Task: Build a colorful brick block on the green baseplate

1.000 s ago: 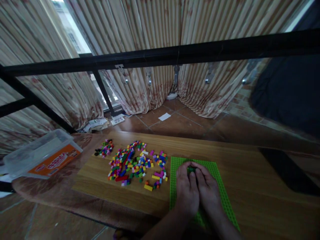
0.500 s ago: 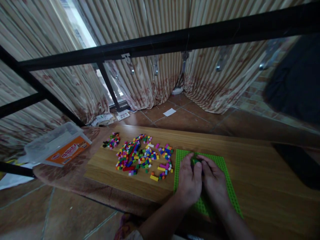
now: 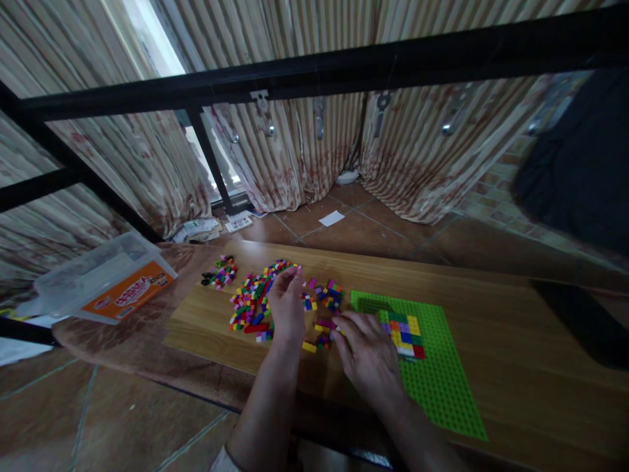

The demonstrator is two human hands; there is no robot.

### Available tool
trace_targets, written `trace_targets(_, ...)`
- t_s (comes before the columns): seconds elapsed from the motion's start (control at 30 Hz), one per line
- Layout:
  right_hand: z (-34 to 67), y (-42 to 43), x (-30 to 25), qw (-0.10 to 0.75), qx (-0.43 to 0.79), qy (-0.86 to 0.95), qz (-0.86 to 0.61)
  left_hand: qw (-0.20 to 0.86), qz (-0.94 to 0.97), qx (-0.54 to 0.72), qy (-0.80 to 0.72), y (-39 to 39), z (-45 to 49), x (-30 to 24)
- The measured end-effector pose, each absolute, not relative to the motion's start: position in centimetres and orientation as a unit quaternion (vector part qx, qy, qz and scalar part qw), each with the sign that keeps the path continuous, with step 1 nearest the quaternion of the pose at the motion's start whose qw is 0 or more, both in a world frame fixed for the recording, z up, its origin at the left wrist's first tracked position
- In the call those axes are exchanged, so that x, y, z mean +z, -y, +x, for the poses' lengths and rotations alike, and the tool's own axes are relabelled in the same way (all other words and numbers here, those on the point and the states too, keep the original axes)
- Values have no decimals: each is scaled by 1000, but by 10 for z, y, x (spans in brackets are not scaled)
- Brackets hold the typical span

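My left hand [image 3: 287,308] is over the pile of small coloured toy bricks [image 3: 248,301], its fingertips pinched together; anything between them is too small to make out. My right hand [image 3: 371,354] reaches across the left edge of the green studded baseplate [image 3: 442,387]. Its thumb and fingers close in beside a magenta brick [image 3: 324,322] at the pile's right side; what they grip, if anything, is hidden. On the baseplate sits a flat block of joined bricks [image 3: 405,333] in yellow, blue, red, green and white, partly covered by my right hand.
The wooden table [image 3: 506,347] carries a smaller brick cluster [image 3: 219,272] at far left and a dark flat object [image 3: 580,321] at right. A clear plastic box [image 3: 105,278] with an orange label stands beyond the left end. A black metal bar [image 3: 314,78] crosses before the curtains.
Both hands have parted and moved left off the middle of the baseplate, the left one to the pile and the right one to its edge. The joined brick block is now visible.
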State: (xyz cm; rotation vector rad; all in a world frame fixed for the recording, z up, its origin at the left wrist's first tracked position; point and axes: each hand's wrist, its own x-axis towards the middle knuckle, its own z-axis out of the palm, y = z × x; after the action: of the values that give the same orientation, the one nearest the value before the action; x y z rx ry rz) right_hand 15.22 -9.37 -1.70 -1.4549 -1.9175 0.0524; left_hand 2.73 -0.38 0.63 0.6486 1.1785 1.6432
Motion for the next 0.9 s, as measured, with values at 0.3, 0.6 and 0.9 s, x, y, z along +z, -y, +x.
trace_targets(0.3, 120, 87, -27, 261, 71, 754, -598, 538, 242, 654, -473, 7, 28, 11)
trace_targets(0.6, 109, 71, -34, 274, 118, 707, -641, 558, 263, 619, -486, 8, 27, 11)
trace_targets(0.9, 120, 79, -2, 425, 162, 693, -559, 535, 281, 628, -490, 5, 24, 12)
